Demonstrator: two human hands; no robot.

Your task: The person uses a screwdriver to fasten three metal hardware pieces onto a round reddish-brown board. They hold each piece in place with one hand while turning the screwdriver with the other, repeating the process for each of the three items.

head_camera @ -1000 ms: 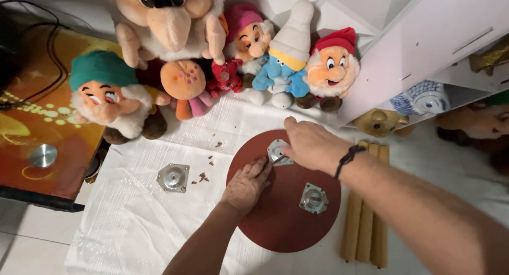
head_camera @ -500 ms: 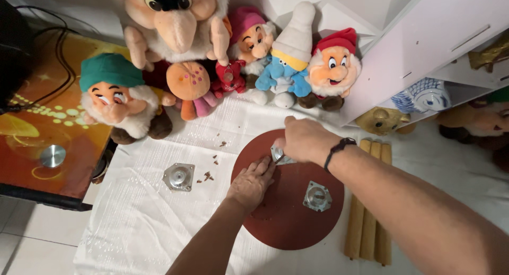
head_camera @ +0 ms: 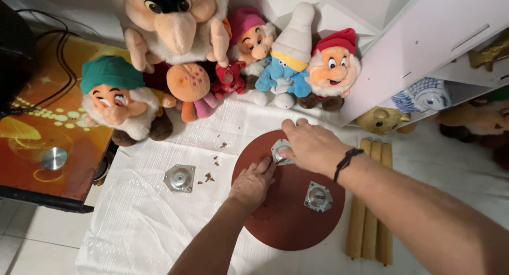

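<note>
A round dark red wooden disc point(head_camera: 286, 211) lies flat on a white cloth point(head_camera: 143, 222) on the floor. On its upper edge there is a square metal mounting plate point(head_camera: 278, 149), and both hands meet at this plate. The right hand point(head_camera: 313, 147) covers the plate from above; its fingers are curled close together and press on the plate, with the thumb at the plate's lower edge. The left hand point(head_camera: 252, 182) rests on the disc just beside the plate, with its fingers bent together and the fingertips touching the plate's lower left corner. I cannot tell if it pinches something small there. The right wrist has a black cord bracelet point(head_camera: 345, 162).

A second metal plate point(head_camera: 318, 196) lies on the right part of the disc. A third metal plate point(head_camera: 180, 178) lies on the cloth, well apart on the left, near some small brown crumbs point(head_camera: 210, 176). Three light wooden legs point(head_camera: 371, 201) lie side by side just right of the disc. Behind the cloth, several plush toys point(head_camera: 233, 57) sit in a row against a white shelf unit point(head_camera: 424, 36). At the left there is an orange table top point(head_camera: 42, 132).
</note>
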